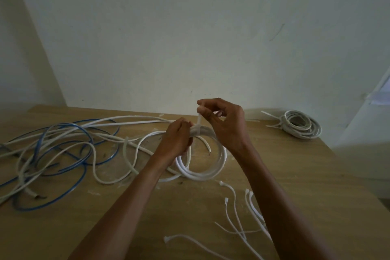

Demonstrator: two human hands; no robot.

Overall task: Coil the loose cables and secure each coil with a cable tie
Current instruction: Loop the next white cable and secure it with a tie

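Both hands — left hand, right hand — cinch a cable tie round the white coil.

A white wall with a thin dark mark stands behind the brown wooden table.

Both bare forearms reach in from the bottom edge and converge toward the middle, the left from the lower left, the right from the lower right. The left hand shows its back to the camera, its fingers curled round the top of the coil. The right hand sits just beside it and slightly higher, thumb and forefinger pinching the upright tail of the tie, the other fingers loosely curled.
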